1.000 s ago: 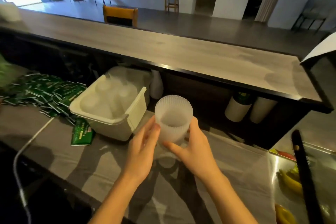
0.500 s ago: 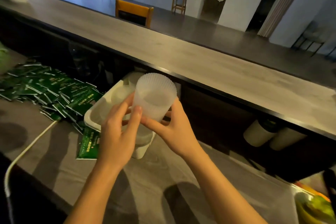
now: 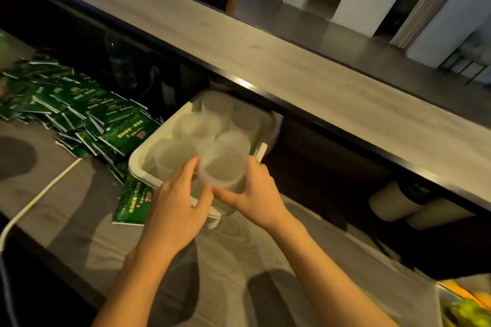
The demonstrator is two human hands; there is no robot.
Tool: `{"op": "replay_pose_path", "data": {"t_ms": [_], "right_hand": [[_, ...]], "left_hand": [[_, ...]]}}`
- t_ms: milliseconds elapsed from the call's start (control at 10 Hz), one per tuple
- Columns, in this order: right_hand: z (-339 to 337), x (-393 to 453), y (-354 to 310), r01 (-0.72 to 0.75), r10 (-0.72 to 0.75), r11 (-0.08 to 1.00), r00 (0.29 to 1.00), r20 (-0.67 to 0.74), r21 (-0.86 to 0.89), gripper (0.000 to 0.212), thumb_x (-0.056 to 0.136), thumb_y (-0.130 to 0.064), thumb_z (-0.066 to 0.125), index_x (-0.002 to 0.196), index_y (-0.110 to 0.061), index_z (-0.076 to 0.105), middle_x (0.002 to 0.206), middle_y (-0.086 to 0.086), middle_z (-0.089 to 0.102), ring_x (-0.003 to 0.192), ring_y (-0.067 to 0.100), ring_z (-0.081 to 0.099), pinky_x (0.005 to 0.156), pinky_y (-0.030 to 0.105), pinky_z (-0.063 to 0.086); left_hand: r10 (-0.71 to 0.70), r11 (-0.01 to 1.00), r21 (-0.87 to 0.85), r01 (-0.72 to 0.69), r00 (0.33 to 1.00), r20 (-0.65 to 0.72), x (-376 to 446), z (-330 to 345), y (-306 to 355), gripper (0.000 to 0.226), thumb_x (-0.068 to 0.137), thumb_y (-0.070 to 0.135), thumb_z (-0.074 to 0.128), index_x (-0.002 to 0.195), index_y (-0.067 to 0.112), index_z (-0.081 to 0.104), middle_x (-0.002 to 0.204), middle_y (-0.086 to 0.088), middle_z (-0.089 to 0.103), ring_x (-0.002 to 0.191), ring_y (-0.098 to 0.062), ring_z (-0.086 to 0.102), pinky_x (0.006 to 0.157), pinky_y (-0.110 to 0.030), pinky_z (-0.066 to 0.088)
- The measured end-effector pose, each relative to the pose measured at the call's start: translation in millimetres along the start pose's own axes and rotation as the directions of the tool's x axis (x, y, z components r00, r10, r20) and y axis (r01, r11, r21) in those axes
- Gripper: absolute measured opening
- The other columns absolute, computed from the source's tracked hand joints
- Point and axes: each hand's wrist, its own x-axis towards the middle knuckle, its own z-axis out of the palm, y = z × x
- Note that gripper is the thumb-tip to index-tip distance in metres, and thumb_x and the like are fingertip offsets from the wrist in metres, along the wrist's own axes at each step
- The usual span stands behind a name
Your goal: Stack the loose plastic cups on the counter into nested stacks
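Just below the middle of the frame, both hands hold a translucent cup [image 3: 222, 167] over the near right corner of a white bin [image 3: 138, 164] packed with more cups [image 3: 210, 125]. Left hand [image 3: 178, 207] pinches its left side, right hand [image 3: 255, 194] wraps the right. Green packets [image 3: 79, 114] crowd the bin's left edge; bare surface [image 3: 239, 260] lies toward the lower frame.

Raised bar top [image 3: 305, 71] overhanging the white bin's [image 3: 138, 164] far end, upright cups [image 3: 183, 154] crowding inside, green packets [image 3: 87, 114] heaped against its left, white cable [image 3: 39, 194] crossing there, open counter [image 3: 239, 273] nearer.
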Motion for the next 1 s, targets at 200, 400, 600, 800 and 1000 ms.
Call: {"op": "replay_pose_path", "data": {"t_ms": [200,400,600,800,1000], "right_hand": [[-1,3,0,0.019,0.008,0.959,0.996,0.093,-0.283,0.093,0.076,-0.073,0.060,0.141,-0.013,0.036,0.144,0.005,0.045,0.135,0.023,0.036,0.115,0.047,0.024],[6,14,-6,0.011,0.059,0.924,0.983,0.172,-0.381,0.099,0.079,-0.066,0.062,0.151,-0.013,0.020,0.149,0.006,0.042,0.143,0.024,0.025,0.118,0.057,0.011],[3,17,-10,-0.040,0.113,0.943,0.972,0.204,-0.331,0.094,0.081,-0.060,0.065,0.152,-0.014,0.024,0.151,0.006,0.039,0.144,0.024,0.022,0.118,0.055,0.013],[-1,11,-14,-0.039,0.104,0.949,0.975,0.195,-0.311,0.084,0.084,-0.052,0.065,0.150,-0.013,0.029,0.147,0.009,0.044,0.140,0.026,0.032,0.114,0.049,0.027],[-12,4,-14,-0.046,0.074,0.975,0.990,0.121,-0.218,0.079,0.087,-0.048,0.066,0.149,-0.015,0.031,0.146,0.008,0.041,0.135,0.028,0.037,0.106,0.049,0.039]], "left_hand": [[-0.067,0.973,0.223,0.049,0.995,0.070,3,1,5,0.058,0.081,0.030,0.044,0.134,0.009,0.053,0.123,-0.011,0.061,0.115,-0.030,0.053,0.096,-0.047,0.046],[-0.061,0.943,0.330,0.028,0.994,0.092,5,3,9,0.058,0.089,0.020,0.060,0.143,0.007,0.044,0.129,-0.015,0.058,0.119,-0.033,0.052,0.096,-0.046,0.044],[-0.075,0.932,0.362,0.020,0.988,0.139,8,0,10,0.057,0.095,0.030,0.048,0.147,0.010,0.038,0.139,-0.009,0.049,0.128,-0.026,0.043,0.102,-0.040,0.038],[-0.088,0.938,0.346,0.029,0.983,0.158,4,-5,12,0.063,0.096,0.035,0.049,0.152,0.015,0.028,0.159,-0.004,0.019,0.139,-0.025,0.031,0.109,-0.042,0.035],[-0.057,0.943,0.332,-0.009,0.980,0.189,9,-7,19,0.063,0.098,0.042,0.045,0.153,0.020,0.024,0.159,0.001,0.017,0.140,-0.024,0.031,0.111,-0.042,0.034]]}}
